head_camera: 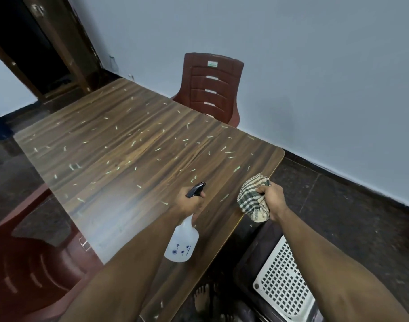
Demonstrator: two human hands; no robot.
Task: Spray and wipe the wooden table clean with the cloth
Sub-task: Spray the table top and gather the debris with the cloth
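Over the brown wood-grain table, my left hand grips the translucent white spray bottle; my right hand clutches the bunched green-checked cloth above the near edge. Pale scraps remain everywhere: I judge wiping not started.

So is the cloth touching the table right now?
Cannot tell. In the head view the right hand grips the checked cloth bunched at the table edge, but no gap or contact shows plainly.
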